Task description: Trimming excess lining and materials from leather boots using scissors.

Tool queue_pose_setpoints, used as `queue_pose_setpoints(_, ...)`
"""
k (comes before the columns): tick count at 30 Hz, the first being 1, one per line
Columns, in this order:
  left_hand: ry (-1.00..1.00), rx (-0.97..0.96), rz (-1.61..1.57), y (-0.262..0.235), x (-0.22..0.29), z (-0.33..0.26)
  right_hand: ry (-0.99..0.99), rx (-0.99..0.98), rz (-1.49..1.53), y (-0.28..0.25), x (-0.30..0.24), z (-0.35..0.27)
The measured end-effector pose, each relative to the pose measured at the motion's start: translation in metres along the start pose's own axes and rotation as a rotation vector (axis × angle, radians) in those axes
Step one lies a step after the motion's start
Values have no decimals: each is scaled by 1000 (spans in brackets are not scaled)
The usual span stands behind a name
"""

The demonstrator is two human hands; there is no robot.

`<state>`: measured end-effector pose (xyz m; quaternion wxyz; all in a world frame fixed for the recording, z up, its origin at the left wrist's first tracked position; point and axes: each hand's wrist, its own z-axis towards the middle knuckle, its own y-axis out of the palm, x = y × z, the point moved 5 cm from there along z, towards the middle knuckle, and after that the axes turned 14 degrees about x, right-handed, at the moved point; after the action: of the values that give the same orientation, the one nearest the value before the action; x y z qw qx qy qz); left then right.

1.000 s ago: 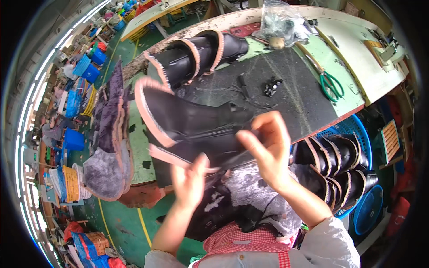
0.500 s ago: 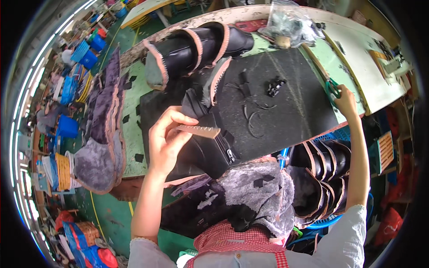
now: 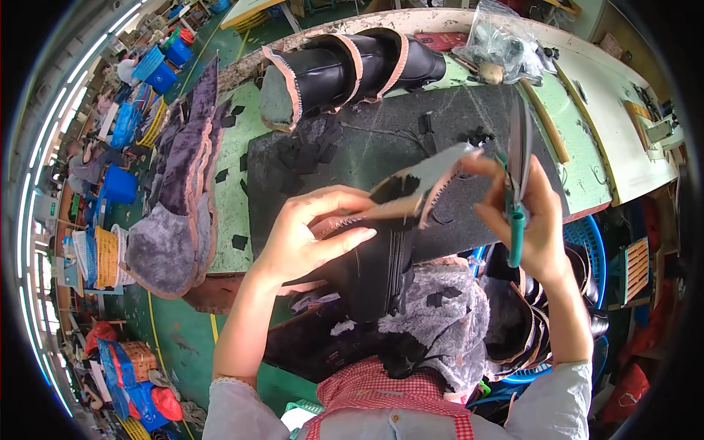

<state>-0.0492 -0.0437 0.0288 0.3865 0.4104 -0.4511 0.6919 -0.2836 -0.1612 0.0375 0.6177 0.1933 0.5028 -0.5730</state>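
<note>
While lying over the black mat [image 3: 440, 125], boot piece [image 3: 411, 192] running from eight to two o'clock; left hand [image 3: 308, 235] pinching its lower end, right hand [image 3: 535, 220] nearer the tip, clutching scissors [image 3: 515, 183].

Clear crumpled plastic bag [image 3: 502, 44] on far bench.

Glossy black boot upper [image 3: 381, 271], fuzzy lining [image 3: 447, 315]
</note>
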Motion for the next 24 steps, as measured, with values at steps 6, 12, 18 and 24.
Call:
queue_pose_setpoints(6, 74, -170, -90, -5, 22, -7, 55, -122, 34, 38, 0, 13)
queue_pose_setpoints(12, -319, -49, 123, -1, 1, -16, 22, -25, 65, 53, -12, 11)
queue_pose_setpoints(18, -396, -122, -50, -1, -4, -23, 51, 11, 61, 56, -11, 12)
queue_pose_setpoints(24, -312, -77, -142, 0, 3, -19, 145, 33, 91, 60, 11, 20)
